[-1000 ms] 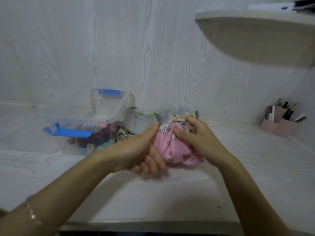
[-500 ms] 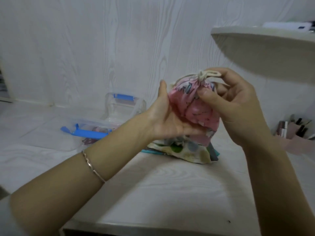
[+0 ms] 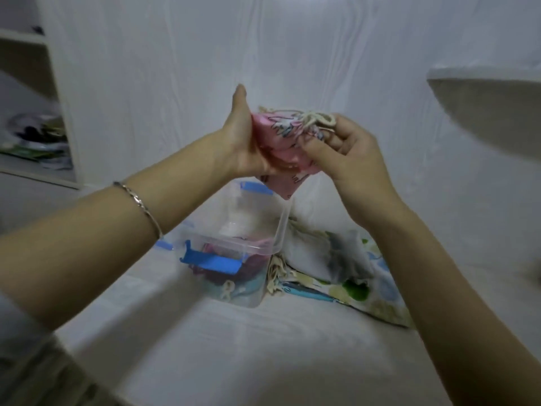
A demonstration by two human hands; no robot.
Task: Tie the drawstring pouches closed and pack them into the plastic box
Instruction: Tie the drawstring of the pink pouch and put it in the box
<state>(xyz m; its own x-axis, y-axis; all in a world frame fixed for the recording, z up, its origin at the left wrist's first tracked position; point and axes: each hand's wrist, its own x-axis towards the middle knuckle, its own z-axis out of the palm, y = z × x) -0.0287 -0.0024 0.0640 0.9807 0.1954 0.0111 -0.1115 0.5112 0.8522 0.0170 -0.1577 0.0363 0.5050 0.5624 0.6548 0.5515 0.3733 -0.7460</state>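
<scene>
The small pink printed fabric drawstring pouch (image 3: 281, 148) is held up in the air between both hands, well above the clear plastic box with blue clip latches (image 3: 248, 244), which sits on the pale wood-grain tabletop (image 3: 263, 347) almost straight below it. That drop is what the next move turns on, I'd judge: the open box lies down and slightly toward the person's left, so the left hand is the nearer one to carry the pouch in.

The left hand (image 3: 243, 148) is closed around the pouch's body, palm and curled fingers cupping the soft bulge from the left side, thumb pointing up. The right hand (image 3: 345, 153) is pinched together on the gathered neck, where the cream cotton cord (image 3: 316, 118) sits bunched in a loop or knot; whether it is fully tied I cannot tell through the blur. The pouch's long axis runs slantwise, the cord end up and to the right, the bottom corner hanging down toward the box.

The cloth looks thin and limp, creasing wherever it is squeezed; it should pack down easily. The box is rigid and see-through, with dark red and teal fabric already inside. Touching its right wall lies a heap of other fabric pouches (image 3: 336, 268), grey and a pale print with green and blue patches, slack and flat. A thin metal bracelet (image 3: 140, 206) circles the left wrist.
</scene>
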